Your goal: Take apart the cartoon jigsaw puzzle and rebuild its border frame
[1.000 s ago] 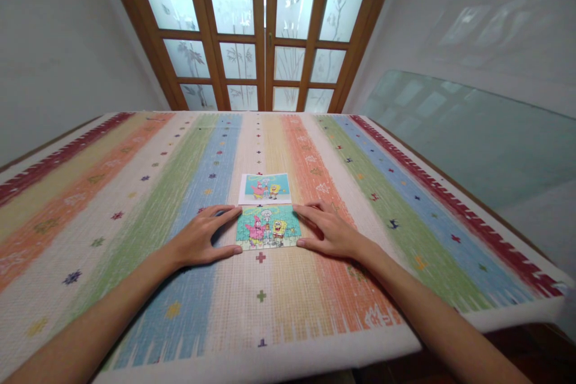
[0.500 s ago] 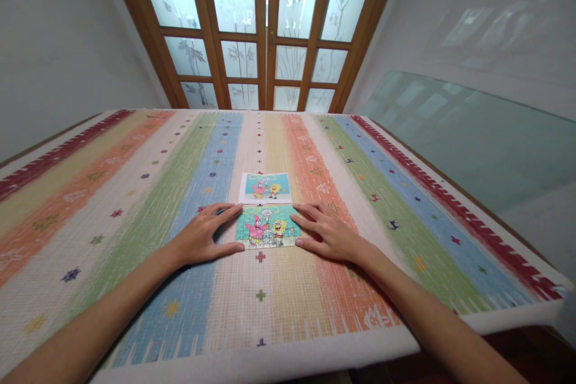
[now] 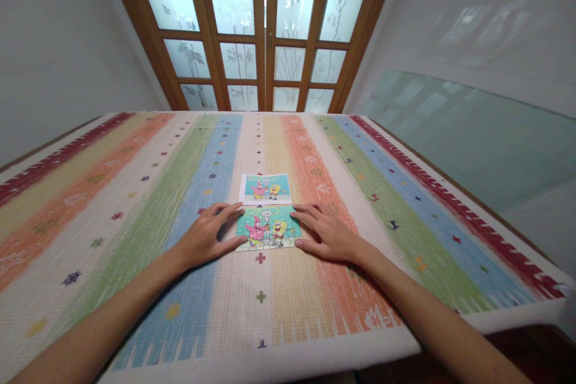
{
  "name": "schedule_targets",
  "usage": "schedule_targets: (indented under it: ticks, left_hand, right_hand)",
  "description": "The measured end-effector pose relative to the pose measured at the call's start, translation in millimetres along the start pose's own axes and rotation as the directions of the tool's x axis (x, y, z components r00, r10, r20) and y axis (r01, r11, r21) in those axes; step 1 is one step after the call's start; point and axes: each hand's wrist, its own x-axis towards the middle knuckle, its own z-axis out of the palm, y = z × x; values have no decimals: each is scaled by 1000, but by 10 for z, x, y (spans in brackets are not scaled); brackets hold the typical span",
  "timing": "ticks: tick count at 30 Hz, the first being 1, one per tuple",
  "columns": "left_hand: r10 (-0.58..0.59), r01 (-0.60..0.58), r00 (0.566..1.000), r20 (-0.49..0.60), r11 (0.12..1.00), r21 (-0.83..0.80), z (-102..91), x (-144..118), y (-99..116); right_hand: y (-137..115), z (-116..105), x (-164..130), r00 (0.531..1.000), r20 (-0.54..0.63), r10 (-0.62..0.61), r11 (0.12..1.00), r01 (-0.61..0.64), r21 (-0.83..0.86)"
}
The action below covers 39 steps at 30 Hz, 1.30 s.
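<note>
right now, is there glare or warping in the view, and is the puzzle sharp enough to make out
In the head view, the door panes glow brightly, and pale window-like reflections lie on the right wall and greenish panel; also in the head view, the door frame splays towards the top; the puzzle's figures read clearly there.

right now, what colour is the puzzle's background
The puzzle has a mostly turquoise-green background, seen best in the head view.

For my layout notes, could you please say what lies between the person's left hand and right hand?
In the head view, a jigsaw puzzle lies between the left hand and the right hand, on the tablecloth.
</note>
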Motion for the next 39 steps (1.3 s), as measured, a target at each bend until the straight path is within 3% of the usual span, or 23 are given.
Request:
schedule_targets:
  ticks: [14, 26, 39]
  left_hand:
    - [80, -77, 995, -62, 996, 52, -46, -54, -71]
    - [68, -70, 996, 64, 997, 30, -92, -11, -41]
    - [46, -47, 997, 60, 999, 19, -60, -12, -61]
  right_hand:
    - [57, -28, -17, 1000, 14, 16, 994, -17, 109]
    - [107, -24, -19, 1000, 15, 21, 994, -22, 110]
    - [109, -2, -14, 997, 7, 72, 993, -72, 93]
